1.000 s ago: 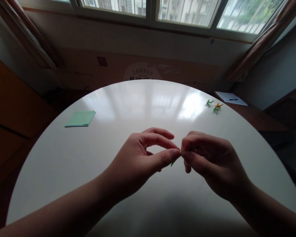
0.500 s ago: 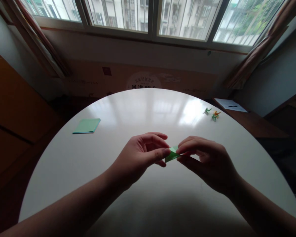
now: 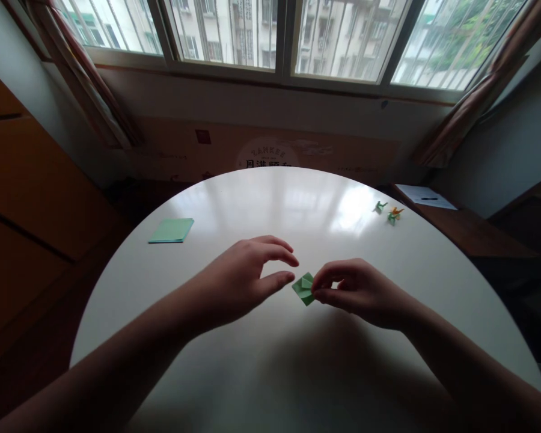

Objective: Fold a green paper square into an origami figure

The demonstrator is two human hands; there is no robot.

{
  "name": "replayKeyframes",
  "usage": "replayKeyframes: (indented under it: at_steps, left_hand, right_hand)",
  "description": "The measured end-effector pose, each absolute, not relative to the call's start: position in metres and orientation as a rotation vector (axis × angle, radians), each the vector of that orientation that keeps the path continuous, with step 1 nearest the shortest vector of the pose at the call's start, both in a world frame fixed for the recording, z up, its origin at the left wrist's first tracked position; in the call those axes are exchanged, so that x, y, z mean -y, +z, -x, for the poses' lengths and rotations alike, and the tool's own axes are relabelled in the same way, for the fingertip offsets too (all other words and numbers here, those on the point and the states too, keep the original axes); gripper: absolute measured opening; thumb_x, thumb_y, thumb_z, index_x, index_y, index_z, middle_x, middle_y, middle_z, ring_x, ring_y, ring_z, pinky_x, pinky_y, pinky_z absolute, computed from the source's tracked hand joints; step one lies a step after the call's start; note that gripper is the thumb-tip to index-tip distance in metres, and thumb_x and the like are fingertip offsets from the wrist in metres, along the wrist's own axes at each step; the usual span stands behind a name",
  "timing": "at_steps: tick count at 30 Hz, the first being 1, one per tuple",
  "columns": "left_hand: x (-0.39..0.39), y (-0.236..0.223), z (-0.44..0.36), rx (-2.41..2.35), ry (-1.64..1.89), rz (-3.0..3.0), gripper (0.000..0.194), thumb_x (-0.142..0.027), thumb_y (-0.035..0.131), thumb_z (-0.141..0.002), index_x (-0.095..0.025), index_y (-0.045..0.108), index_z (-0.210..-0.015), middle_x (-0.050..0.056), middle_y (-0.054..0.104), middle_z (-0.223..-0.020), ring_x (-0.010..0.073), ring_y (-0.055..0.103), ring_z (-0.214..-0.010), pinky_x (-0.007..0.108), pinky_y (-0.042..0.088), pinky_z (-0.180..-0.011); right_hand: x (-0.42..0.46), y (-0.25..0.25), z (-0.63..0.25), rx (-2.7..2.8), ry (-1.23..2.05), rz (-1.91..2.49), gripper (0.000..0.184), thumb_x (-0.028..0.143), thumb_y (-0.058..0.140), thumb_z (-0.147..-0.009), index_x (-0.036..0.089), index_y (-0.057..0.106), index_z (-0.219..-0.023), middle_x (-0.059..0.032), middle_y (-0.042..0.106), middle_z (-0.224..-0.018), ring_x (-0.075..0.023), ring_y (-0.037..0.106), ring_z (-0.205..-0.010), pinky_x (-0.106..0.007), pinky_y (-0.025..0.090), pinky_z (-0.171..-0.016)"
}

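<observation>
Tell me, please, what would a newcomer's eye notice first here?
Probably the small folded green paper, pinched by the right hand above the white table, with the open left hand beside it. Next, perhaps, the tiny green and orange paper figures at the table's far right, and the green paper stack at far left.

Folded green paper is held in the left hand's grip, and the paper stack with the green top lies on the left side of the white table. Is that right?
Not quite: the head view shows the folded green paper in the right hand's grip; the left hand is open. The paper stack does lie on the table's left side.
</observation>
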State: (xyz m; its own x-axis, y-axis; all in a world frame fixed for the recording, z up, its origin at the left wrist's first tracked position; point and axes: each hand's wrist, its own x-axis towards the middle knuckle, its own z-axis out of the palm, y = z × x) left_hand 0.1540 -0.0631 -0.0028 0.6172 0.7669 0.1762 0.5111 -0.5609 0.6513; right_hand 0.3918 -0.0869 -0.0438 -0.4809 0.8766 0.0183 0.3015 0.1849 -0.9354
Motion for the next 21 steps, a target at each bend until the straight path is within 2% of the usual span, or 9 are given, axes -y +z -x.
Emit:
replayKeyframes:
  at_steps: [4, 7, 9, 11, 18, 21]
  left_hand:
    - [0.071, 0.001, -0.139, -0.822, 0.325, -2.655, 0.027, -0.010, 0.060, -0.087, -0.023, 0.077, -0.104, 0.007, 0.073, -0.115, 0.0251, 0.066, -0.108, 0.037, 0.051, -0.094]
    - [0.077, -0.011, -0.135, -0.580, 0.334, -2.714, 0.041, -0.002, 0.050, -0.091, -0.025, 0.072, -0.116, 0.006, 0.072, -0.120, 0.0219, 0.065, -0.110, 0.034, 0.051, -0.093]
    - [0.077, -0.024, -0.134, -0.487, 0.402, -2.744, 0.047, -0.001, 0.044, -0.094, -0.025, 0.066, -0.127, 0.007, 0.070, -0.126, 0.0230, 0.062, -0.116, 0.036, 0.050, -0.095]
    - [0.075, -0.037, -0.134, -0.462, 0.371, -2.780, 0.047, -0.003, 0.045, -0.095, -0.024, 0.062, -0.134, 0.006, 0.067, -0.133, 0.0255, 0.059, -0.122, 0.039, 0.047, -0.099]
    - [0.066, -0.061, -0.135, -0.420, 0.353, -2.905, 0.037, -0.013, 0.049, -0.099, -0.023, 0.063, -0.132, 0.008, 0.067, -0.132, 0.0252, 0.059, -0.123, 0.038, 0.043, -0.102]
    - [0.067, -0.061, -0.136, -0.407, 0.391, -2.900, 0.034, -0.013, 0.049, -0.099, -0.021, 0.064, -0.129, 0.010, 0.068, -0.129, 0.0257, 0.060, -0.118, 0.038, 0.044, -0.101]
  right_hand:
    - [0.085, -0.047, -0.393, 2.102, 1.236, 1.085, 0.009, 0.025, 0.070, -0.089, 0.018, 0.075, -0.090, -0.0047, 0.072, -0.087, -0.0160, 0.064, -0.076, -0.024, 0.048, -0.061]
    - [0.084, -0.050, -0.394, 2.210, 1.163, 1.044, 0.007, 0.024, 0.070, -0.089, 0.019, 0.075, -0.090, -0.0055, 0.071, -0.092, -0.0155, 0.063, -0.076, -0.026, 0.049, -0.065]
    - [0.083, -0.052, -0.394, 2.263, 1.126, 1.043, 0.009, 0.027, 0.071, -0.089, 0.019, 0.076, -0.091, -0.0057, 0.069, -0.094, -0.0150, 0.062, -0.075, -0.026, 0.049, -0.066]
    - [0.082, -0.053, -0.395, 2.302, 1.093, 1.057, 0.010, 0.028, 0.072, -0.089, 0.020, 0.077, -0.092, -0.0055, 0.068, -0.093, -0.0147, 0.063, -0.074, -0.026, 0.050, -0.067]
    - [0.083, -0.047, -0.393, 2.441, 0.993, 1.151, 0.012, 0.016, 0.068, -0.087, 0.021, 0.077, -0.093, -0.0037, 0.069, -0.089, -0.0146, 0.064, -0.073, -0.026, 0.048, -0.068]
    - [0.084, -0.045, -0.391, 2.472, 0.954, 1.180, 0.010, 0.018, 0.067, -0.088, 0.021, 0.076, -0.090, -0.0033, 0.069, -0.087, -0.0149, 0.063, -0.073, -0.025, 0.046, -0.066]
